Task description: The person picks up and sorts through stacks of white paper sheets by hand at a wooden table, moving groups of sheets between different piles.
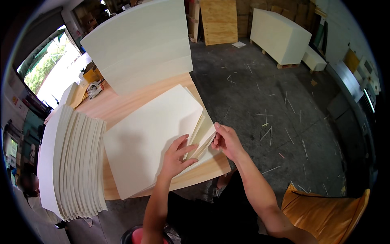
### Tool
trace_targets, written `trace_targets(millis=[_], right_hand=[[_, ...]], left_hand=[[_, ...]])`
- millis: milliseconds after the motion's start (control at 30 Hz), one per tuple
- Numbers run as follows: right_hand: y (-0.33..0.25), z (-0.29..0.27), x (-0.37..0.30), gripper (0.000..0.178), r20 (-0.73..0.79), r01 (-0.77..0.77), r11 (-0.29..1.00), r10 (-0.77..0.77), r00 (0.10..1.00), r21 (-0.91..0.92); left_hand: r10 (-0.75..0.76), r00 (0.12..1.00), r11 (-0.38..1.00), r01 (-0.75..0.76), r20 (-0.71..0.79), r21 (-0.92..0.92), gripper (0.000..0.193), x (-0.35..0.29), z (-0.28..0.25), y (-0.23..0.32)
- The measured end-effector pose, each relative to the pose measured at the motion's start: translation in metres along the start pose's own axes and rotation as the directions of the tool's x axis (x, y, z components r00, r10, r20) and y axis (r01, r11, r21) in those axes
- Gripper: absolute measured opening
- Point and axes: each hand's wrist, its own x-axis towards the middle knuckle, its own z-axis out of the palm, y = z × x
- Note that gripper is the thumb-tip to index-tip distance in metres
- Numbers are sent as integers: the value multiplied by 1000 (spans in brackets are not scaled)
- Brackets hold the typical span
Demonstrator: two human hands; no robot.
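Note:
A pile of large white sheets (150,130), paper or thin board, lies on the wooden table (134,92). Toward its right side several sheet edges (196,136) are lifted and fanned apart. My left hand (175,157) rests on the pile beside these edges, its fingers spread. At the right corner, my right hand (228,141) pinches the sheets between thumb and curled fingers. How many sheets it grips cannot be made out.
A thick fanned stack of sheets (77,162) stands at the table's left. Behind rises a tall white stack (140,44). Another white stack (278,36) sits on a pallet across the dark floor (252,97), where thin strips are scattered. An orange-brown sack (321,213) is at lower right.

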Motion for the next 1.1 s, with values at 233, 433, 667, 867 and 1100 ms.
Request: trace_targets(millis=[233, 433, 667, 867, 1100], right_hand=[[5, -27, -2, 33, 74, 56, 913, -28, 997, -405], [8, -12, 0, 36, 70, 51, 999, -50, 996, -13], [21, -26, 3, 53, 78, 105, 994, -103, 992, -21], [21, -28, 1, 54, 83, 95, 994, -99, 992, 48], [18, -16, -4, 41, -20, 128, 951, -139, 990, -282]], left_hand=[[-63, 993, 972, 37, -103, -233, 52, -3, 6, -12], [4, 1000, 999, -4, 5, 38, 57, 2, 0, 1], [-146, 989, 978, 147, 16, -151, 59, -1, -1, -1], [-102, 995, 983, 99, -10, -155, 58, -2, 0, -8], [2, 998, 999, -5, -63, -40, 47, -3, 1, -9]])
